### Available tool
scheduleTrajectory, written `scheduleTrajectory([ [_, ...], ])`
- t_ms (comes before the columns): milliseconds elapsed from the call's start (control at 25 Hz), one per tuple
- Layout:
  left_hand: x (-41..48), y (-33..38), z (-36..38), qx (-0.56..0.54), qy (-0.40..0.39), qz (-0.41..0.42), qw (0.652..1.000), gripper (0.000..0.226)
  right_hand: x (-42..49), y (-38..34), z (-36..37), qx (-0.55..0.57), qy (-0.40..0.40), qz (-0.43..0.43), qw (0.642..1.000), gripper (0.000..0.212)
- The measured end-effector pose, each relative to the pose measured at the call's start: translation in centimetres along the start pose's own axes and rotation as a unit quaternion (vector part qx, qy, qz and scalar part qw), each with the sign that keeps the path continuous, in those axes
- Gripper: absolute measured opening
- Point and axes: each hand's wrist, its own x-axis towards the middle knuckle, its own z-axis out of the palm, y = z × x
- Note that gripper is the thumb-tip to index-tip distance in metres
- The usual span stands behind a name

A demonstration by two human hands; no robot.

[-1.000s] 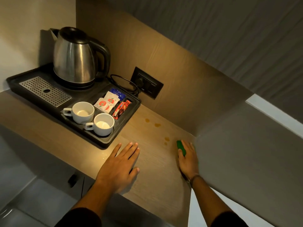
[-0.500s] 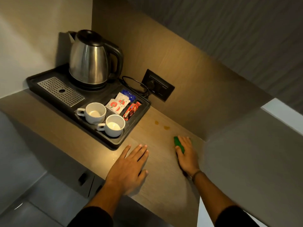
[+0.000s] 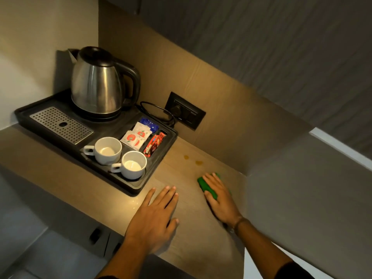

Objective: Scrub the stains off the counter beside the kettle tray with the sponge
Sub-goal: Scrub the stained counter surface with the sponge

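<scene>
Right hand (image 3: 220,200) laid palm-down over green sponge (image 3: 207,185), fingers spread across its top, pressing it flat on table (image 3: 193,224) nr the right wall. Sponge edge showing on thumb side and past fingertips. Two amber stains (image 3: 199,162) on table just beyond sponge, toward back edge, not touching it; second spot at (image 3: 186,157), closer to tray.

Left hand (image 3: 155,216) flat on table nr front edge, fingers extended and slightly apart, gripping nothing. Sits just beside front right corner of black kettle tray (image 3: 138,185), fingertips close to tray, contact not clear.

Tray at back left of table. Holds: steel electric kettle (image 3: 96,85) at rear, perforated metal drip grate (image 3: 60,124) on left, two white cups (image 3: 118,156) at front, sachets (image 3: 137,135) in right compartments. Kettle cord runs to wall socket (image 3: 185,110) behind tray.
</scene>
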Motion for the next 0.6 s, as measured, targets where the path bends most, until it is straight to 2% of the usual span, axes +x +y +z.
scheduleTrajectory([
  [80,0.0,-0.1,0.1,0.004,-0.002,0.002,1.000,0.074,0.8,1.2,-1.1,0.001,0.014,0.024,1.000,0.048],
  [200,0.1,-0.1,0.0,-0.001,-0.005,0.001,1.000,0.075,6.6,-1.1,-0.9,0.002,0.052,0.112,0.992,0.048],
  [280,0.2,-0.1,0.0,-0.002,-0.002,-0.003,1.000,0.076,7.5,-3.0,1.1,-0.009,0.039,0.077,0.996,0.050],
  [400,0.2,-0.1,-0.1,-0.009,-0.015,-0.003,1.000,0.078,3.7,-1.4,1.7,-0.026,0.002,-0.014,1.000,0.050],
  [480,0.2,0.0,-0.3,-0.007,-0.020,0.001,1.000,0.078,3.8,-0.1,1.0,-0.017,0.020,0.015,1.000,0.049],
  [600,0.3,0.2,-0.5,-0.013,-0.021,0.003,1.000,0.077,9.3,-2.6,1.1,-0.004,0.063,0.111,0.992,0.049],
])
